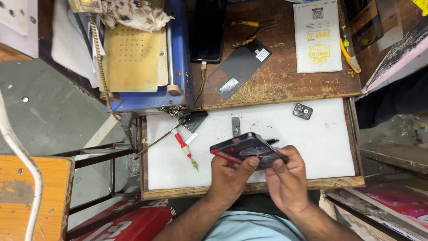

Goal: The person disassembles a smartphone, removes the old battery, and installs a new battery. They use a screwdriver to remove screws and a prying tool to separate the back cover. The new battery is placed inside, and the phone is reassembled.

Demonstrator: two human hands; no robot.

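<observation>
Both my hands hold a dark phone body (243, 147) tilted on edge above the white mat (276, 129) of the pulled-out drawer. My left hand (229, 176) grips its lower left end, thumb on the face. Fingers of my right hand (287, 176) press on its right end. A red-handled screwdriver (184, 148) lies left of my hands on the mat. A grey phone back cover (238, 68) rests on the wooden bench above. A small black camera module (302, 111) sits at the mat's upper right.
A blue heating machine with a yellow pad (133, 56) stands at upper left. A black phone (208, 29) lies plugged in beside it. A white packet (317, 35), a yellow brush (349, 56) and pliers (247, 33) lie on the bench. An orange stool (35, 196) is at lower left.
</observation>
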